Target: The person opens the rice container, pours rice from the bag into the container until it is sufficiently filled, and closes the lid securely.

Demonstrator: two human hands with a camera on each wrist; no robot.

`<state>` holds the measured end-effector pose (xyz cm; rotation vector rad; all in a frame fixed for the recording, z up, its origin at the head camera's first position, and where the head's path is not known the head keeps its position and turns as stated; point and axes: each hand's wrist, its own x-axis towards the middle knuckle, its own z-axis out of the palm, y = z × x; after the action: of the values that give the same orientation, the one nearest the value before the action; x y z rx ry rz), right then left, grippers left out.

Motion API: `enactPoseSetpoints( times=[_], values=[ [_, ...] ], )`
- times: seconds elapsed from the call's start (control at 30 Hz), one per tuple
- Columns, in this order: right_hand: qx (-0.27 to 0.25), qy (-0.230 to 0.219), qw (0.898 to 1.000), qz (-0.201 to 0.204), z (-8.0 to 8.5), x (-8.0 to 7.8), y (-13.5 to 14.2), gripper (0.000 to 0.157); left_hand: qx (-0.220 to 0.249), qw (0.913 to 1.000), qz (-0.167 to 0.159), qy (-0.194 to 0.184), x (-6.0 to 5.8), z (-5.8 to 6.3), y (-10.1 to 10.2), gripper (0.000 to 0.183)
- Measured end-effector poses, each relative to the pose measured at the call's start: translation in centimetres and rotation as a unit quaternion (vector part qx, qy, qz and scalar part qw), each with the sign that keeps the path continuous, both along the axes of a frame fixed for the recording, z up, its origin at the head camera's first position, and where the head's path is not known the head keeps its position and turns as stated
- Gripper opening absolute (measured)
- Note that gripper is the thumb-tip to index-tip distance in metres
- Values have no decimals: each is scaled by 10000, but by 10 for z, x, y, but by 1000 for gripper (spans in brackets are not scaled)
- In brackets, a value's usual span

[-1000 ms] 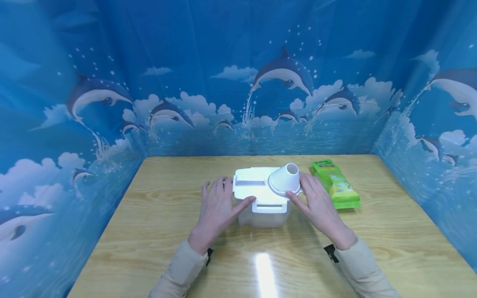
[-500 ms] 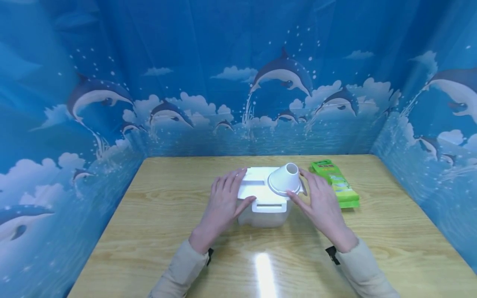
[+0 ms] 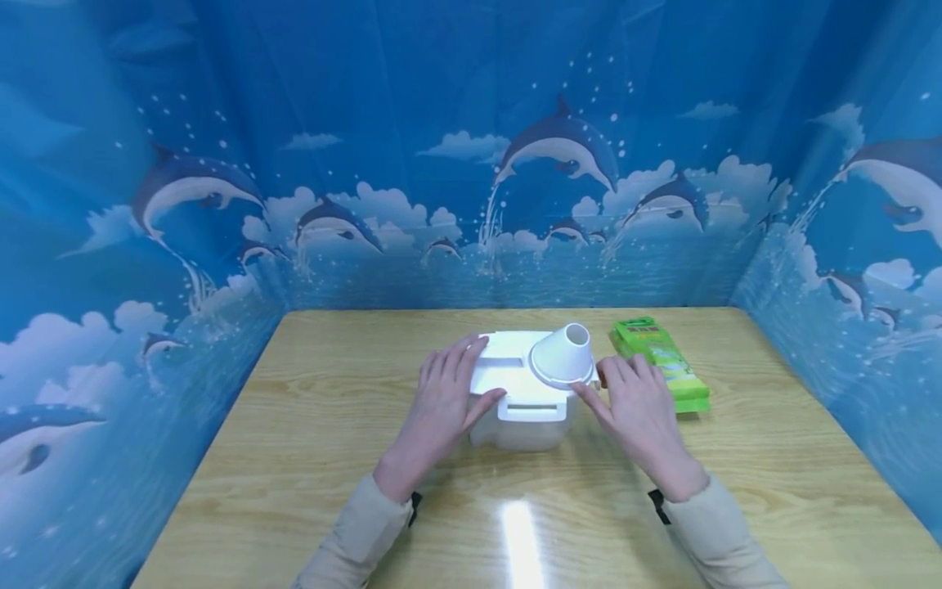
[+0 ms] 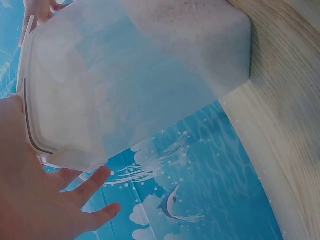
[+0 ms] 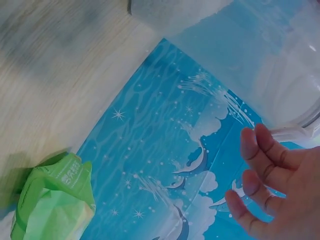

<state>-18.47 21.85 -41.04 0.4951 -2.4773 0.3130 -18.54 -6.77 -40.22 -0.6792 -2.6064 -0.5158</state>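
Note:
A translucent storage container [image 3: 518, 432] with a white lid [image 3: 508, 380] stands on the table. A white cone-shaped cup [image 3: 565, 356] sits on the lid's right half. Through the wall, pale pinkish contents [image 4: 190, 20] show at the bottom. My left hand [image 3: 441, 397] holds the lid's left side, thumb on the front edge and fingers toward the back. At the right edge, my right hand [image 3: 640, 409] has its thumb on the rim and bent fingers beside it. In the right wrist view, those fingers [image 5: 265, 182] curl near the rim; the exact contact is unclear.
A green packet [image 3: 666, 368] lies right of the container, close behind my right hand. The wooden table [image 3: 309, 458] meets a blue dolphin-print curtain [image 3: 412, 164] at the back and sides.
My left fingers have moved from beside the lid up onto its left edge. My right fingers have drawn back and bent at the right edge. The container has stayed put.

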Motion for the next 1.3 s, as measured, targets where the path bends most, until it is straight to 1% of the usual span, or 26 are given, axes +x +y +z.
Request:
enactPoseSetpoints(
  times=[0.2,0.27,0.37,0.43,0.63,0.77,0.87,0.93,1.0,1.07,1.13,1.17,1.23,1.3],
  values=[
    [-35,283,9992,272,-4,-3,-2,78,197,9997,-128,-8,0,-3,0,79],
    [-44,331,9989,327,-5,-3,-2,78,278,9994,-205,53,0,-3,0,79],
    [-102,317,9986,400,-6,-3,-3,76,292,9992,-230,127,0,-3,0,80],
    [-214,166,9986,457,-6,-2,-4,72,269,9993,-224,151,0,-2,1,80],
    [-570,-461,9960,517,-4,0,-6,50,175,9996,-167,168,0,-1,1,79],
    [-475,-786,9952,340,1,1,-5,48,137,9998,-132,48,1,-1,0,80],
    [-343,-909,9952,131,6,4,-4,49,212,9995,-148,-154,0,0,0,81],
    [-289,-861,9959,14,9,6,-4,50,320,9988,-203,-296,-1,0,-2,83],
    [-310,-736,9968,-45,13,8,-4,53,518,9972,-338,-428,-4,1,-5,82],
    [-389,-580,9975,-41,16,11,-6,58,789,9939,-538,-553,-7,1,-8,76],
    [-454,-392,9982,9,20,14,-8,61,1064,9892,-759,-658,-10,2,-13,66],
    [-477,-301,9984,48,21,16,-9,62,1175,9869,-819,-737,-11,2,-15,62],
    [-483,-149,9987,101,23,20,-12,64,1351,9830,-877,-878,-13,2,-19,56],
    [-499,-66,9987,116,23,23,-16,66,1417,9811,-871,-988,-15,2,-22,55]
  ],
)
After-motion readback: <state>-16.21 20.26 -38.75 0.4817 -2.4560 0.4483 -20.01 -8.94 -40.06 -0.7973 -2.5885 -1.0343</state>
